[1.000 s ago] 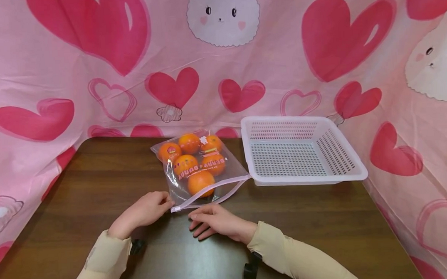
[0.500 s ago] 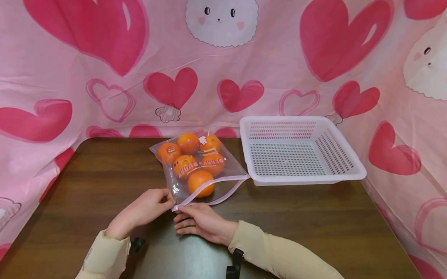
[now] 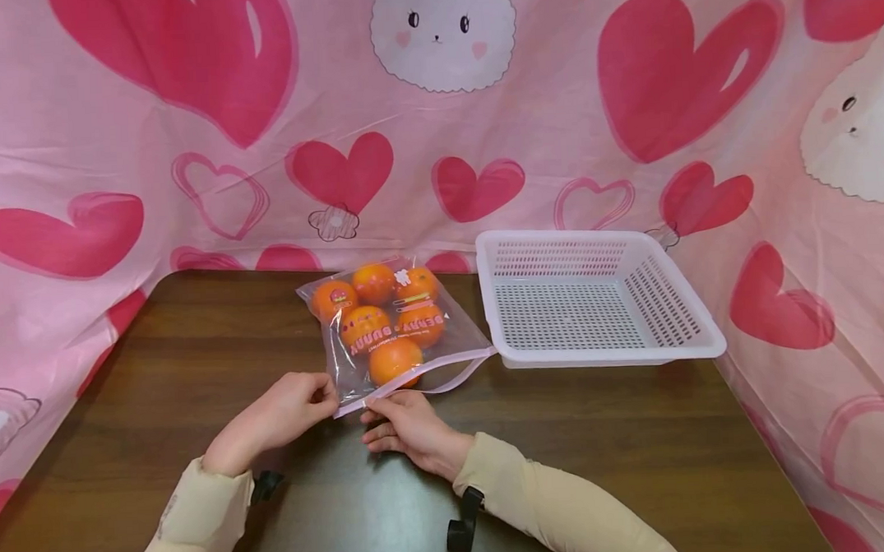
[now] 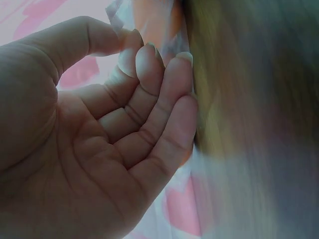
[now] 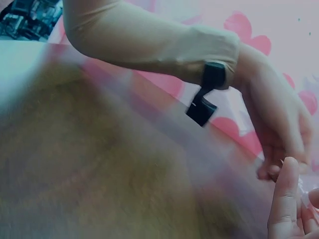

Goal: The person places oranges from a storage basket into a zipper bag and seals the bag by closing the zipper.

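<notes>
A clear zip bag (image 3: 444, 333) printed with pink lettering lies on the table with several oranges (image 3: 395, 361) inside. Its pink zip strip (image 3: 446, 360) faces me; the strip's edges lie together at the left and gape toward the right. My left hand (image 3: 288, 410) pinches the bag's left corner between thumb and forefinger; in the left wrist view its other fingers (image 4: 167, 94) are curled loosely. With thumb and forefinger, my right hand (image 3: 419, 429) pinches the zip strip just right of that corner, hiding the slider. The right wrist view shows both hands close together.
A white plastic basket (image 3: 601, 355) with slotted sides stands right of the bag, nearly touching its right corner. Brown wood table (image 3: 605, 458) lies around them. A pink heart-print cloth (image 3: 405, 113) hangs behind and at both sides.
My right hand has come left to the bag's corner, pinched the zip strip, then shifted slightly right along it. The strip's left part now lies together. My left hand stays at the corner.
</notes>
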{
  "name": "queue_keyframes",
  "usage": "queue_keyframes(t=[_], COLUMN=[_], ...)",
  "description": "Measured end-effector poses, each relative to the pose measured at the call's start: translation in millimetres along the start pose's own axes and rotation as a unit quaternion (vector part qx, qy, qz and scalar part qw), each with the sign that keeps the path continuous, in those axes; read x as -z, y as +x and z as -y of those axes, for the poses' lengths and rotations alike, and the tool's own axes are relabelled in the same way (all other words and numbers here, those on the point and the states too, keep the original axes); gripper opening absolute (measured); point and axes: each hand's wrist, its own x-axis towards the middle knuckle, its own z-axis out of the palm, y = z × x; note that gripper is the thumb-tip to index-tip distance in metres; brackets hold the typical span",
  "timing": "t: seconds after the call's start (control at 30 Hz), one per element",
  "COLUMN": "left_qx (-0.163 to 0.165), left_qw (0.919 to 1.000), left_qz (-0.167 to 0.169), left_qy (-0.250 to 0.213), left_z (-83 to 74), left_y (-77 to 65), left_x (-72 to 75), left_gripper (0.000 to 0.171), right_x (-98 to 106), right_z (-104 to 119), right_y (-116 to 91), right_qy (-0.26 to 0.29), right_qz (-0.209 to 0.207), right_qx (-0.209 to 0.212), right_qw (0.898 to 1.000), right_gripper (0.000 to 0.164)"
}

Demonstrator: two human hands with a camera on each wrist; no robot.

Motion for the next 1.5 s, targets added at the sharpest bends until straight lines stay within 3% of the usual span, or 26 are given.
queue_keyframes(t=[0.37,0.83,1.0,1.17,1.23,1.5], left_qx=[0.002,-0.015,0.010,0.084,0.094,0.031], left_qw=[0.9999,0.9998,0.9996,0.9964,0.9955,0.9983], left_qz=[0.012,-0.002,-0.010,0.001,0.006,-0.025], left_qy=[0.002,0.010,0.024,0.017,0.005,-0.043], left_z=[6.1,8.9,10.1,10.5,10.6,5.2], left_y=[-0.1,-1.8,-0.3,4.0,6.1,7.9], left_x=[6.8,9.5,5.0,-5.9,-8.9,-1.0], left_gripper=[0.010,0.010,0.013,0.041,0.048,0.026], right_x=[19.3,31.4,35.3,40.6,40.9,28.9], right_z=[7.8,12.4,11.8,10.8,10.4,9.1], right_y=[-0.1,-3.5,-2.9,-0.9,0.0,1.6], right_qy=[0.000,0.000,0.005,0.011,0.017,0.046], right_qz=[-0.019,-0.032,-0.031,-0.039,-0.038,-0.038], right_qx=[0.013,0.021,0.020,0.017,0.013,-0.005], right_qw=[1.000,0.999,0.999,0.999,0.999,0.998], right_gripper=[0.026,0.024,0.025,0.028,0.029,0.031])
